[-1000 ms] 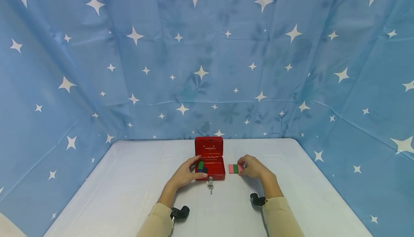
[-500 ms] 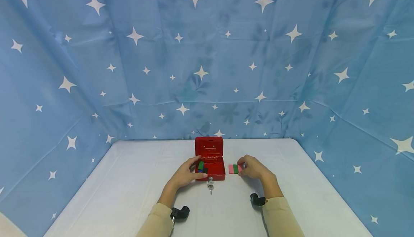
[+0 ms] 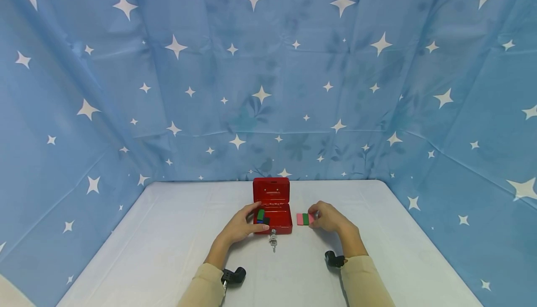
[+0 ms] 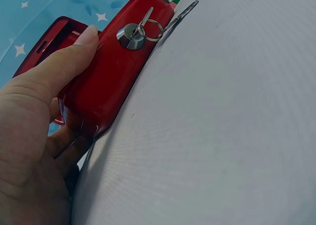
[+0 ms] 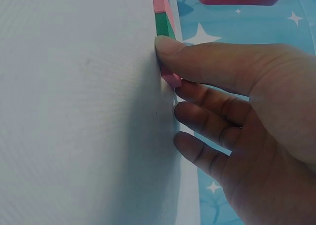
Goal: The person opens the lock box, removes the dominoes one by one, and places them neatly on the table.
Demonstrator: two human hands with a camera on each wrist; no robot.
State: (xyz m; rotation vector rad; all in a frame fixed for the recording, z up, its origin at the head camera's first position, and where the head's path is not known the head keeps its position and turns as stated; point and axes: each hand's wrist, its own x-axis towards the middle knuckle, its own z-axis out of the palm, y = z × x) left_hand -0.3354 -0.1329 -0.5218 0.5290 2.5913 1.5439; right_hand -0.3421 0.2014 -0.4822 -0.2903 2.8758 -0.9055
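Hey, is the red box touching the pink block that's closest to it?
Apart. The head view shows it: a thin strip of white tabletop separates the right side of the red box from the nearest pink block.

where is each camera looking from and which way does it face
Head: worn on the head, facing forward and down over the table to the curtain; left hand, right hand and both sleeves show.
Left wrist: on that wrist, facing the front of the box, with lock and keys; the left hand shows, and apparently a bit of the right at the top edge.
Right wrist: on that wrist, facing low along the table at the blocks; only the right hand shows.
Shared: head and left wrist both show the keys.
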